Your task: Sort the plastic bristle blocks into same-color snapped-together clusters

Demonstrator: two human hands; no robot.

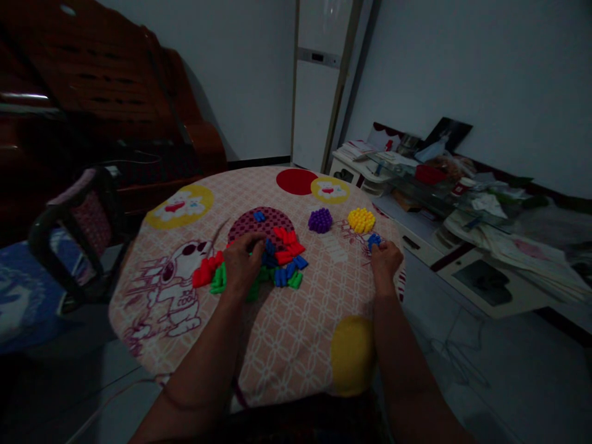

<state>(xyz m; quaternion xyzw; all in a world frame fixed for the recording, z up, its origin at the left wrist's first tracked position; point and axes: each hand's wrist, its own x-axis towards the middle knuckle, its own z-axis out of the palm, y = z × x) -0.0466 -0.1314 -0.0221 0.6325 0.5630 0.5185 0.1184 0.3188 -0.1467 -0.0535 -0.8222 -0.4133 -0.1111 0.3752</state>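
My right hand (386, 262) is closed around a small bunch of blue plastic pieces (374, 239) over the right side of the table. Left of it, my left hand (243, 265) has its fingers bent together beside loose blue pieces (282, 277); what lies between the fingertips is hidden. Around that hand are scattered red pieces (287, 243) and green pieces (218, 280), some covered by the hand and wrist. A blue pair (259, 216) lies farther back. Near my right hand sit a yellow cluster (361, 220) and a purple cluster (320, 220) of similar pieces.
A patterned cloth (296, 345) covers the round table. At the left stand a dark-framed chair (69, 240) and a wooden bench (92, 74). Along the right wall runs a low cabinet (481, 277) piled with papers and bags. A tall white unit (317, 105) stands behind.
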